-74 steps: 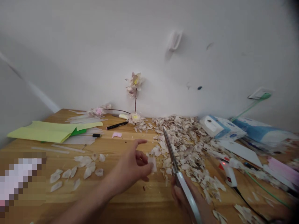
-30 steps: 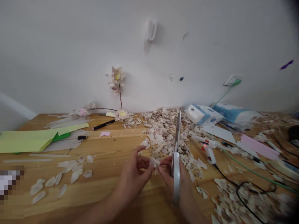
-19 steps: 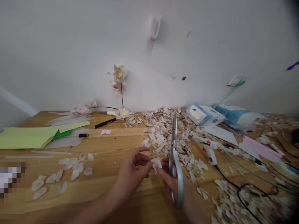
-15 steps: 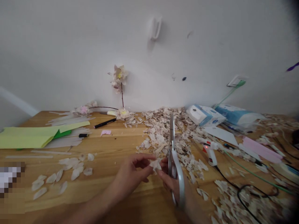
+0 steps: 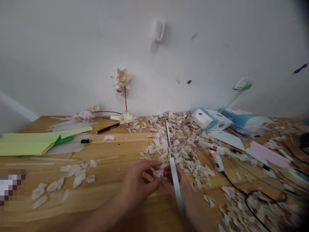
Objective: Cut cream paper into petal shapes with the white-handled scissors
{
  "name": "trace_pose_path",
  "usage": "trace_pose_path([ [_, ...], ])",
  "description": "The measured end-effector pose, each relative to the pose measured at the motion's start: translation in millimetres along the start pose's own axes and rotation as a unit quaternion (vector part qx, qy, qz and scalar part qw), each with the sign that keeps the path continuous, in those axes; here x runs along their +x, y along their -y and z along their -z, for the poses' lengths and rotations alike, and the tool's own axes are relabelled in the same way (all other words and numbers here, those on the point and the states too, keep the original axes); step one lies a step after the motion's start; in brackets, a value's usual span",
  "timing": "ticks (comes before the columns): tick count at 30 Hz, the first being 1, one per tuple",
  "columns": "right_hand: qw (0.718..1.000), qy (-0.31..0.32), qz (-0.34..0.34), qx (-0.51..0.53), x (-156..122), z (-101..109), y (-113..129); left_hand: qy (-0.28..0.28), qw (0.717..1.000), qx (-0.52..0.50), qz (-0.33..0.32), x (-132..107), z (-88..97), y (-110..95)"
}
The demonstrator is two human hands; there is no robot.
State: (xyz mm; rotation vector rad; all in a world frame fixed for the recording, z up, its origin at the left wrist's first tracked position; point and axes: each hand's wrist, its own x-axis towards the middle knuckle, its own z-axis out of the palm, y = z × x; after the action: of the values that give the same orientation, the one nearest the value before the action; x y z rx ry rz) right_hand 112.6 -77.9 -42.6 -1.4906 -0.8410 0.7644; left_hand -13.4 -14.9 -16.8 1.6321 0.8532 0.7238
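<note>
My left hand and my right hand meet low at the table's front, pinching a small pale paper piece between their fingertips. My right hand also grips a pair of silver scissors, blades closed and pointing away toward the wall. Just beyond the fingers lies a big heap of pale paper scraps. Several cut petal shapes lie on the wood to the left.
A wooden table meets a white wall. Yellow-green paper, a black pen and paper flowers are left and back. A glue gun with cord, tissue packs and pink strips crowd the right.
My right hand came in to meet the left at the paper piece. The hands dropped a little, and the scissors tip swung from right-leaning to left-leaning.
</note>
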Motion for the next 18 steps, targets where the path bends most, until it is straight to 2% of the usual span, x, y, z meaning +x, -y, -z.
trace_pose_path([
  [4, 1.000, 0.013, -0.002, -0.011, -3, 1, 2, 0.014, 1.000, 0.018, -0.005, 0, 1.3, 2],
  [7, 1.000, 0.014, -0.001, -0.021, -3, 3, 2, 0.031, 0.997, -0.035, 0.054, 3, 5.4, 0],
  [11, 1.000, -0.007, 0.015, -0.025, -2, 6, -1, 0.083, 0.979, -0.133, 0.133, 6, 11.4, -6],
  [18, 1.000, -0.007, -0.005, 0.020, -2, 2, -1, 0.054, 0.961, -0.192, 0.189, 8, 12.7, -5],
])
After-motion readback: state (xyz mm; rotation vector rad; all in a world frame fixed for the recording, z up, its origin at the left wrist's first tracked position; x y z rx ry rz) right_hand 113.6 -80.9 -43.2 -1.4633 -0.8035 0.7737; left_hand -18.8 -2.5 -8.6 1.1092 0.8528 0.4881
